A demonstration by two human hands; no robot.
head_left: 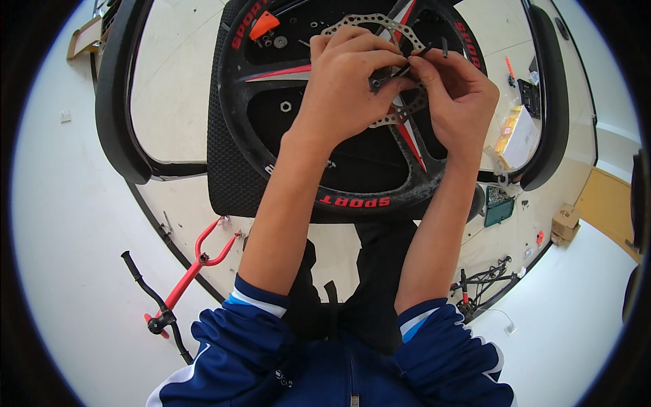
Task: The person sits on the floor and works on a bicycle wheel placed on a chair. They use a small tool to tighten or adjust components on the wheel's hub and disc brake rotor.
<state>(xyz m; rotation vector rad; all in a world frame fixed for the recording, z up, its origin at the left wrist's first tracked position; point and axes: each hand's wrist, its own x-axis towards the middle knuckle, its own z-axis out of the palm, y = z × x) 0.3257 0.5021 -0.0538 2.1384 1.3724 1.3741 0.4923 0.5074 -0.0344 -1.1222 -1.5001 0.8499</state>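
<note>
Floor (178,88): pale, tiled; walls (61,197): white, dark skirting (196,273) runs below; tan panel (607,207) stands at right; black chair (230,186) with armrests (114,102), centre

The left forearm (279,210) and right forearm (437,220) extend forward, bare, converging. The left hand (346,88) presents its back, fingers curled; the right hand (460,98) bends its thumb toward curled fingers. Fingertips partly obscured.
</note>
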